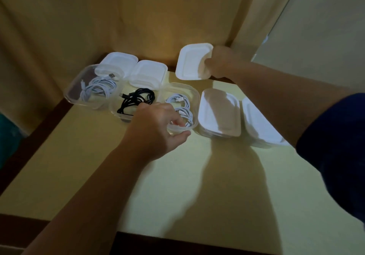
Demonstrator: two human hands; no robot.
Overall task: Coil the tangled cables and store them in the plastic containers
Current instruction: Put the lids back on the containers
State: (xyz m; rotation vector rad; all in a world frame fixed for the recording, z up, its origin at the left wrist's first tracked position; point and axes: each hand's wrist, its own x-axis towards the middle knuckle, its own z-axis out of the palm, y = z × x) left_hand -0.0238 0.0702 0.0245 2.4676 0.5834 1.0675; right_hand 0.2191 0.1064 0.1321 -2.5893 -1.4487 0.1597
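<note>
- Right hand (218, 62): raised above the far edge of the table (138, 175), fingers curled shut around the edge of a white lid (192, 61). The lid is tilted and lifted clear of the surface, probably being carried toward an open container.
- Left hand (158, 124): fingers loosely spread, thumb and fingertips resting on the near rim of the third tub (194, 97). The hand holds nothing fully; the contact appears to steady the tub so that a lid can be pressed on.
- White cable (182, 108): coiled inside that tub, just beyond the left fingertips, contained below the rim as far as can be seen.
- Black cable (136, 100): coiled in the tub immediately left of the left hand, uncovered.
- Second white cable (98, 88): coiled in the farthest tub to the left, one plug lying near the rim; also uncovered.
- Spare lids (147, 73): two lie flat beyond the open tubs, well left of the right hand, within reach for the remaining closures.
- Closed tubs (220, 112): two lidded containers sit below the right forearm, to the right of the left hand; their contents are hidden.
- Judgement: coiling looks complete; lidding of three tubs remains.
</note>
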